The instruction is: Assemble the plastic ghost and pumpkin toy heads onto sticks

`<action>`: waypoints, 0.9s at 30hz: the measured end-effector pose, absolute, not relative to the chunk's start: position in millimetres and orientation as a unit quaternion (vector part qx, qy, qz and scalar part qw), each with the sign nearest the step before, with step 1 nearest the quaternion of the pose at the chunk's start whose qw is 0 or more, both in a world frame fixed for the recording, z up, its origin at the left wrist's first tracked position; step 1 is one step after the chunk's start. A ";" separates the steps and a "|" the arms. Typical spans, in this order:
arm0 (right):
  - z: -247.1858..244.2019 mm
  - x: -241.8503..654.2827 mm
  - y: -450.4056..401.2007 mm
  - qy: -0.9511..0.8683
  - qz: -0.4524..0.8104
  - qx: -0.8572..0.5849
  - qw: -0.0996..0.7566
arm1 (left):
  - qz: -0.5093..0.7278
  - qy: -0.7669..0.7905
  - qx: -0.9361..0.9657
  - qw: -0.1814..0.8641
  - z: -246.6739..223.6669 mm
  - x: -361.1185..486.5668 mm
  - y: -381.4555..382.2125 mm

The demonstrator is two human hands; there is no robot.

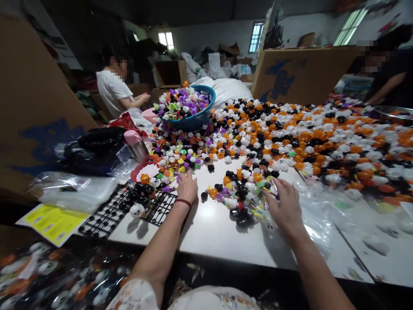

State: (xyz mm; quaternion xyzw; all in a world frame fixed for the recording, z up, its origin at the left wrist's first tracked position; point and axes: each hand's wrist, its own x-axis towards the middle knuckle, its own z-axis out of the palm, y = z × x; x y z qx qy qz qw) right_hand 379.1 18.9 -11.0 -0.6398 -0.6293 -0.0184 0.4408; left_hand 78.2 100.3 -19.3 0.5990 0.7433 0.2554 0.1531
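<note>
My left hand point(187, 187), with a red bead bracelet at the wrist, is at the left edge of the bare strip of white table point(206, 237), by small purple and yellow pieces; its fingertips are partly hidden. My right hand point(285, 206) is at the right side of a loose group of small toys point(240, 193) in black, orange, white and purple, its fingers bent and spread beside the colourful sticks. Left of my left hand, a black grid rack point(106, 211) lies under several figures, one with a white skull-like head point(137, 210).
A large heap of toys point(309, 133) covers the back and right. A blue basket point(201, 114) full of pieces stands behind. Clear bags point(318, 215) lie right, more bags point(77, 187) and a yellow sheet point(56, 221) left. A person point(116, 88) works back left, another point(392, 69) right.
</note>
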 end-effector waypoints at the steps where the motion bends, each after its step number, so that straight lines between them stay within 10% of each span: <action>1: -14.3 373.4 19.4 -0.655 -0.045 -0.621 0.427 | 0.233 0.757 0.593 0.143 -20.0 71.9 108.6; 14: -52.5 265.2 18.0 -0.841 -0.027 -0.448 0.302 | 0.309 0.493 0.679 0.447 -29.0 103.5 33.0; 21: -55.1 257.7 -0.9 -0.802 0.128 -0.479 0.332 | 0.127 0.776 0.612 0.083 -22.3 55.6 65.2; 27: -39.4 251.9 -16.0 -0.776 0.243 -0.504 0.291 | 0.089 0.775 0.617 0.101 -33.4 35.8 99.4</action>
